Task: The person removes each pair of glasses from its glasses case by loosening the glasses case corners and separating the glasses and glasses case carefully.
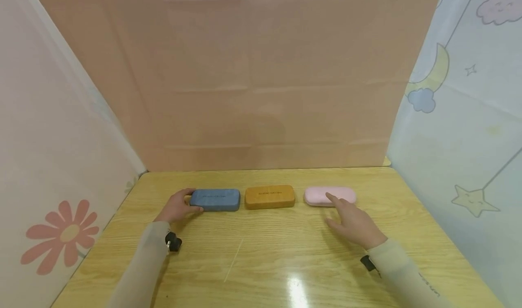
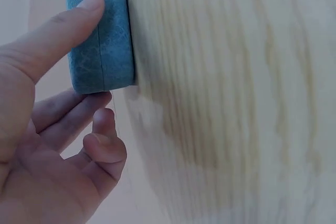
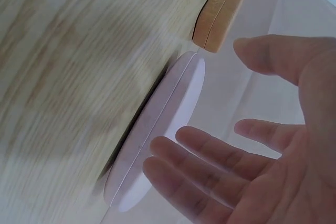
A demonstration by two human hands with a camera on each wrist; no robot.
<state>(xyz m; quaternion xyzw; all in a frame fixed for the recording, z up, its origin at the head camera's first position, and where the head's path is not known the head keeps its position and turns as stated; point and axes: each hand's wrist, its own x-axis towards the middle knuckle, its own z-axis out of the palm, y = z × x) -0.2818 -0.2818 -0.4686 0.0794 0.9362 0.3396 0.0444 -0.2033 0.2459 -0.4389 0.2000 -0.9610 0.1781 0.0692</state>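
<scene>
Three glasses cases lie in a row on the wooden table. The blue glasses case (image 1: 216, 200) is at the left, and my left hand (image 1: 176, 207) holds its left end. In the left wrist view the thumb (image 2: 79, 22) presses on the case's front side (image 2: 107, 51), while other fingers reach behind and below its end. An orange glasses case (image 1: 270, 197) sits in the middle, untouched. Over the pink glasses case (image 1: 316, 196) at the right, my right hand (image 1: 354, 222) hovers with fingers spread. The right wrist view shows nothing held in it, its fingertips near the pink case (image 3: 157, 129).
The wooden table (image 1: 261, 249) reaches back to a plain pinkish-orange hanging (image 1: 265, 95). Printed cloths stand at both sides, one with a red flower (image 1: 61, 235), the other with a moon and stars (image 1: 475, 201). Each wrist wears a small black device (image 1: 173, 242).
</scene>
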